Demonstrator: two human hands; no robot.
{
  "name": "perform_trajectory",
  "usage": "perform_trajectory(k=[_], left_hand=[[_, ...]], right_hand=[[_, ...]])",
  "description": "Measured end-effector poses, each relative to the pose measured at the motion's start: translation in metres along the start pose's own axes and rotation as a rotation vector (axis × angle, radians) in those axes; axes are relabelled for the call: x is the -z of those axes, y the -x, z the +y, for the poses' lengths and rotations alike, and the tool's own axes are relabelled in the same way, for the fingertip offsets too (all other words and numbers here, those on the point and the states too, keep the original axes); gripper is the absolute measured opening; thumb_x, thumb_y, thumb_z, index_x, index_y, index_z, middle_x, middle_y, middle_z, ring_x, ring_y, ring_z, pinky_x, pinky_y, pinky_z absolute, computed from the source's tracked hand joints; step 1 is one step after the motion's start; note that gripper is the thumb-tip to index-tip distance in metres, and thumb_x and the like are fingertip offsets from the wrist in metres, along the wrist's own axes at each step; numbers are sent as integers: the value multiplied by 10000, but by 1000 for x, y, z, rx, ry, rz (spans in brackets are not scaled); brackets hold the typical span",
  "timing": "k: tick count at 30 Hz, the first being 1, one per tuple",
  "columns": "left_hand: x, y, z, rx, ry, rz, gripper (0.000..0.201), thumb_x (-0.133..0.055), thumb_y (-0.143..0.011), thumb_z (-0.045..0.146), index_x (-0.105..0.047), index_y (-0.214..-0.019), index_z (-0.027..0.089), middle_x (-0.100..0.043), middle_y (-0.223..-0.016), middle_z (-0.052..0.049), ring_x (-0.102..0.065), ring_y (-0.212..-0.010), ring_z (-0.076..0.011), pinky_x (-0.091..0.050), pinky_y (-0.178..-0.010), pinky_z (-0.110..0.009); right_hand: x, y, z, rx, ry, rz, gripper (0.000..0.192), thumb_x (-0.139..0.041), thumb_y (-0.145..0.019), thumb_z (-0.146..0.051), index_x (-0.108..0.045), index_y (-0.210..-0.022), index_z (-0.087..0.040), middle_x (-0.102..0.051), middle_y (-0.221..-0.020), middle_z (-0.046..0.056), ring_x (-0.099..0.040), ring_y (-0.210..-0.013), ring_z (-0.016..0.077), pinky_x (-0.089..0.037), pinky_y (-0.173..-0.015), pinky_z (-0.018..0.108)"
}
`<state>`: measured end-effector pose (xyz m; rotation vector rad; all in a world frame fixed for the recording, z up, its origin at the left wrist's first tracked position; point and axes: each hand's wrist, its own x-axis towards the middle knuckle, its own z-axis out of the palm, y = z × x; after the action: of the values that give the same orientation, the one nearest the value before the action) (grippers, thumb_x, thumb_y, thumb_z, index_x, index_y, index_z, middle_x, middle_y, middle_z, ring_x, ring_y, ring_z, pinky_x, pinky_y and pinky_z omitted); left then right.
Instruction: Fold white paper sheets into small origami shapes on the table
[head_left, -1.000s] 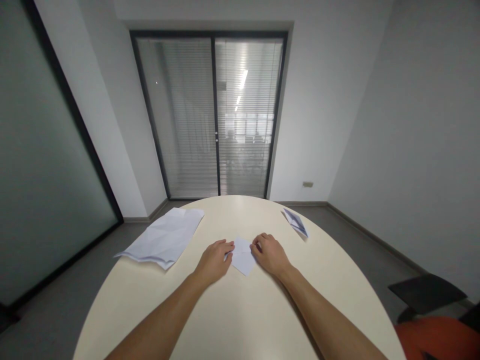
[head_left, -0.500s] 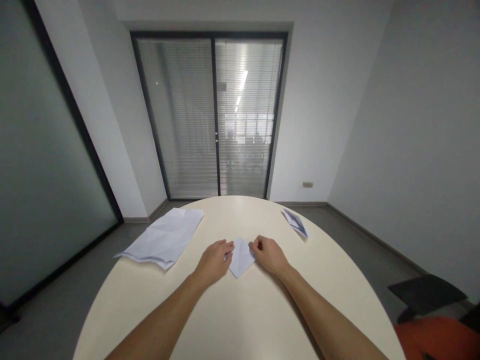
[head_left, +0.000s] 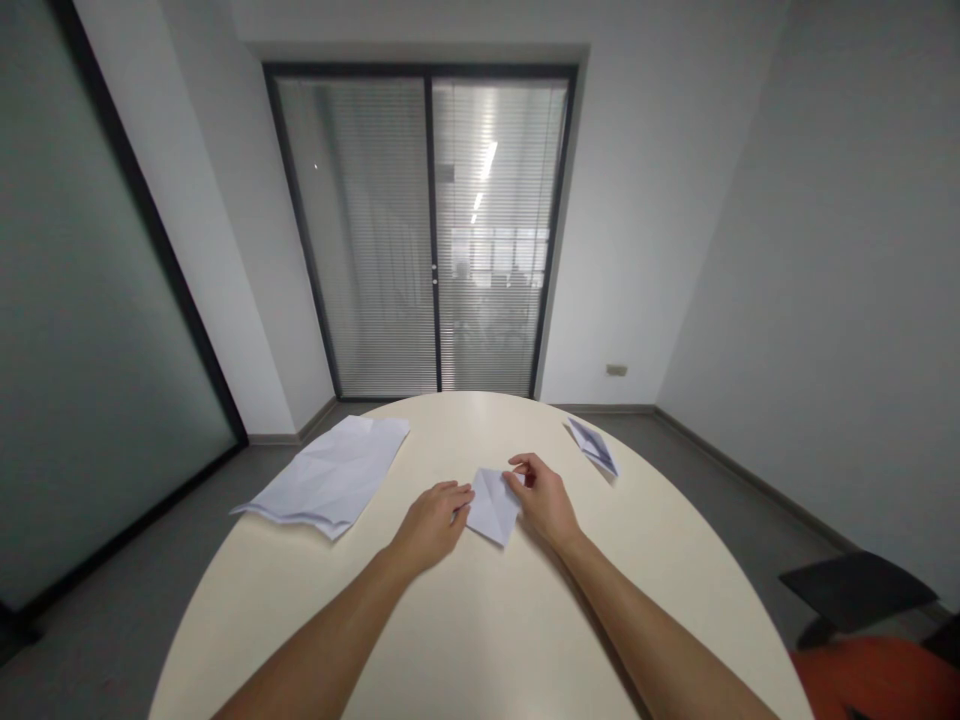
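Note:
A small folded white paper (head_left: 493, 505) lies near the middle of a round cream table (head_left: 480, 620). My left hand (head_left: 433, 522) rests on the table and pinches the paper's left edge with its fingertips. My right hand (head_left: 543, 500) grips the paper's upper right corner between thumb and fingers, with the index finger raised a little above it. Both forearms reach in from the bottom of the view.
A stack of creased white sheets (head_left: 328, 480) lies at the table's left edge. A folded paper piece (head_left: 592, 446) sits at the far right rim. A dark chair (head_left: 855, 590) and an orange seat (head_left: 877, 680) stand to the right. Blinds cover the glass doors (head_left: 431, 230) ahead.
The paper changed shape between the hands, from a downward point to a wider folded piece tilted right. My right hand moved up a little and lifted its index finger.

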<state>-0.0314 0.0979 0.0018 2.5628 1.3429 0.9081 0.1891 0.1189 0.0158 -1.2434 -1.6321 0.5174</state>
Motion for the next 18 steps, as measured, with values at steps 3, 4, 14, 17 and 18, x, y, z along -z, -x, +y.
perform_trajectory(k=[3, 4, 14, 17, 18], left_hand=[[-1, 1, 0, -64, 13, 5, 330, -498, -950, 191, -684, -1215, 254, -683, -1264, -33, -604, -1187, -220, -472, -1061, -411], [-1, 1, 0, -78, 14, 10, 325, -497, -953, 195, -683, -1212, 255, -681, -1264, -36, -606, -1181, -216, -478, -1054, -408], [8, -7, 5, -93, -155, 304, 578, -548, -924, 165, -391, -1476, 241, -455, -1502, -86, -424, -1354, -257, -401, -1113, -475], [8, -7, 7, -135, -187, 286, 596, -575, -920, 185, -382, -1479, 250, -506, -1459, -78, -423, -1350, -276, -374, -1120, -500], [7, -7, 7, -146, -184, 274, 568, -573, -924, 190, -404, -1463, 248, -549, -1412, -76, -438, -1335, -275, -368, -1120, -503]], right_hand=[[2, -1, -3, 19, -25, 47, 293, -617, -847, -425, -630, -1035, -200, -689, -843, 36, -590, -709, 189, -464, -684, 310], [2, -1, -4, 27, -27, 55, 286, -626, -845, -427, -635, -1020, -201, -695, -853, 41, -596, -725, 195, -470, -695, 316], [9, 8, -20, 464, 208, 9, 79, -602, -929, -286, -658, -910, -233, -720, -852, 21, -645, -791, 189, -471, -762, 313], [7, 10, -21, 573, 235, -21, 61, -605, -939, -269, -652, -922, -234, -718, -831, 17, -649, -780, 178, -474, -763, 302], [6, 11, -21, 591, 235, -31, 61, -605, -941, -272, -649, -925, -233, -718, -831, 17, -649, -777, 176, -476, -761, 300]])
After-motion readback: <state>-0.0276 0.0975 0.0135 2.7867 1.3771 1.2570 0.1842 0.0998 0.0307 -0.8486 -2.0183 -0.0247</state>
